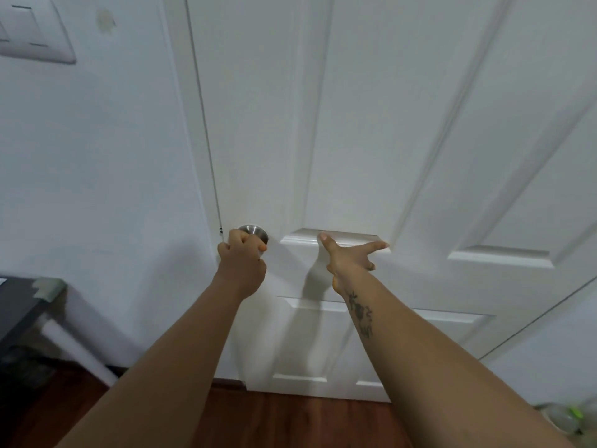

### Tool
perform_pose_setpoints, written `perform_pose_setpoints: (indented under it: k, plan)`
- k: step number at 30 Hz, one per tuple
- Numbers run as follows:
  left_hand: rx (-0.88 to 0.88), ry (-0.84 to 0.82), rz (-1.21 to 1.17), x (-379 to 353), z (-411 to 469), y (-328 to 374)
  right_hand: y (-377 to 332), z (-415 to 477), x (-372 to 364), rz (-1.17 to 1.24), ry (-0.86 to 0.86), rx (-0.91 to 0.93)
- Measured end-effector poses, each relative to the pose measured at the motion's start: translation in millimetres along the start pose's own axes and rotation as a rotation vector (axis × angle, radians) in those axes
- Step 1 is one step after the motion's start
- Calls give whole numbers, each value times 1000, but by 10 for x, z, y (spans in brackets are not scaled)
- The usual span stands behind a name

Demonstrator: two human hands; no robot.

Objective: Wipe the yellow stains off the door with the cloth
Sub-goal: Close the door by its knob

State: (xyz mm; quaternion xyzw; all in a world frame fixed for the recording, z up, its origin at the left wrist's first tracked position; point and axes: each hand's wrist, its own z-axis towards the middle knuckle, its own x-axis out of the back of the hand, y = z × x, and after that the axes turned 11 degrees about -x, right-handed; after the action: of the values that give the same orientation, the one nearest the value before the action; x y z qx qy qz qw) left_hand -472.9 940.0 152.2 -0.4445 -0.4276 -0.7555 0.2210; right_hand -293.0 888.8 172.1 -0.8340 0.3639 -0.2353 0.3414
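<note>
A white panelled door [371, 124] fills most of the view. My left hand [242, 263] is closed around its round metal knob [255, 234] at the door's left edge. My right hand [350, 255] is spread open with thumb and fingers apart, its fingertips resting on the ledge of the raised panel [332, 237] to the right of the knob. No cloth is in view. I see no clear yellow stain on the door; a faint yellowish mark [106, 19] sits on the wall at the upper left.
A white light switch plate [32, 30] is on the wall at the top left. A dark table corner [19, 305] with taped padding stands at the lower left. Dark wooden floor [274, 418] runs below the door. A blurred clear bottle [565, 418] lies at the bottom right.
</note>
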Motion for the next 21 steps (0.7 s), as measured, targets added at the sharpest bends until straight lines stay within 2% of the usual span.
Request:
perform_pose_setpoints:
  k: [3, 7, 15, 21]
  plan:
    - [5, -1, -29, 22, 39, -6, -49, 38, -50, 42, -15, -60]
    - [-12, 5, -58, 5, 110, -14, -84, 16, -97, -33, 90, 3]
    - [28, 3, -46, -23, 214, 10, -116, 100, -98, -33, 81, -19]
    - [-38, -40, 18, -13, 212, -27, 23, 71, 188, -6, -74, 92]
